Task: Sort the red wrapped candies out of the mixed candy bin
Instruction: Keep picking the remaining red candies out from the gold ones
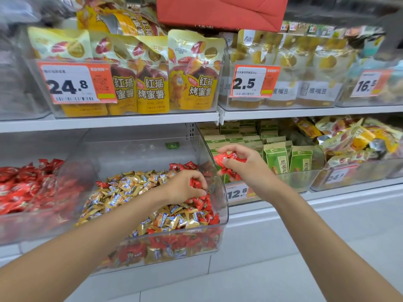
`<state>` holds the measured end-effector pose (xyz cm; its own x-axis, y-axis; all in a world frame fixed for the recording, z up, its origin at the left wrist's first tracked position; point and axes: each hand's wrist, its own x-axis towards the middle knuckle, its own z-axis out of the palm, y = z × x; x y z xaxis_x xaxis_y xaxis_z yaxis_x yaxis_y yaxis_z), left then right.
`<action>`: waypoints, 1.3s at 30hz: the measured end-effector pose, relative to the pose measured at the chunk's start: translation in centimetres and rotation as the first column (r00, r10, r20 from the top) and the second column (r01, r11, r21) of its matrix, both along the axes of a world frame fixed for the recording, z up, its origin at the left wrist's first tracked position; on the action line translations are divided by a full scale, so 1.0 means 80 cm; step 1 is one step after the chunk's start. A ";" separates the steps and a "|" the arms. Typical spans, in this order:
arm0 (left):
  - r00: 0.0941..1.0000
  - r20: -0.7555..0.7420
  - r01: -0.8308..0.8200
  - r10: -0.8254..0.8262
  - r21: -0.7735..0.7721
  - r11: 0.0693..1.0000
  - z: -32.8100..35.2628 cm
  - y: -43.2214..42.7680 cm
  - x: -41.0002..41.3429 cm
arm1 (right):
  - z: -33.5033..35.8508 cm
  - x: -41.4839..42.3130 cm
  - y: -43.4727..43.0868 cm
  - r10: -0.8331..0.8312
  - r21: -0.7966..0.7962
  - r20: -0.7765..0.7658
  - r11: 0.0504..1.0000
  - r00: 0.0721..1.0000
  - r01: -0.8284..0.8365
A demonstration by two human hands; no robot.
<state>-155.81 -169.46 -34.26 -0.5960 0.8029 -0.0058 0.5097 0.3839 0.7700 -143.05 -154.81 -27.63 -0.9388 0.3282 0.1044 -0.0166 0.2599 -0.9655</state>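
Curling left fingers (199, 182) round red candies (201, 203) at bin's (135, 153) three o'clock, gripping right hand's (248, 170) crammed bunch (225, 163), risking likely spills

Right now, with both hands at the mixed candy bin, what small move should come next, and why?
Probably lift the left hand clear of the mixed candy bin: its fingers are curled round a red candy at the pile's right side. The right hand holds a bunch of red candies above the bin's right wall, so passing the piece there looks the shortest step.
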 end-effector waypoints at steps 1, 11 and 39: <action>0.999 -0.012 0.037 -0.037 -0.042 0.998 -0.005 0.004 0.000 | 0.000 0.001 0.000 0.001 -0.007 -0.004 1.000 1.000 -0.001; 0.980 -0.167 0.065 -0.110 -0.256 0.965 -0.014 0.012 -0.002 | -0.002 0.000 -0.001 0.002 -0.013 -0.023 1.000 1.000 -0.002; 0.647 -0.180 -0.696 0.741 0.257 0.671 0.070 -0.441 -0.066 | 0.006 -0.116 -0.284 0.173 0.277 -0.038 0.948 0.984 -0.156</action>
